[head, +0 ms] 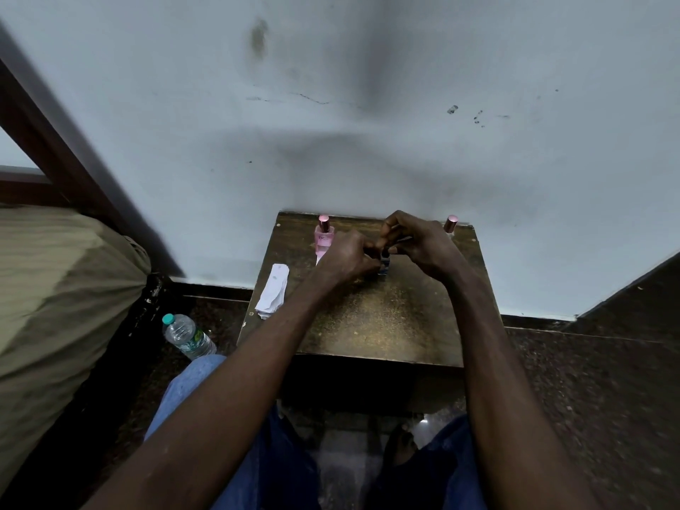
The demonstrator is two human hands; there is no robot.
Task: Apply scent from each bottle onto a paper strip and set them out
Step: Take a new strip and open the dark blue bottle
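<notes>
On the small brown table [375, 318], my left hand [347, 254] grips a small dark blue bottle [384, 265] that stands near the table's middle back. My right hand [415, 239] is curled just above the bottle's top and pinches something small and pale; what it is I cannot tell. A pink perfume bottle [324, 235] with a rosy cap stands at the back left. Another bottle with a rosy cap [450, 224] stands at the back right, mostly hidden behind my right hand. A pile of white paper strips [272, 292] lies on the table's left edge.
The table stands against a pale wall [368, 104]. A clear plastic water bottle [187, 336] with a green cap lies on the dark floor to the left. A bed with an olive cover [55, 281] is at far left. My knees in blue jeans are below the table.
</notes>
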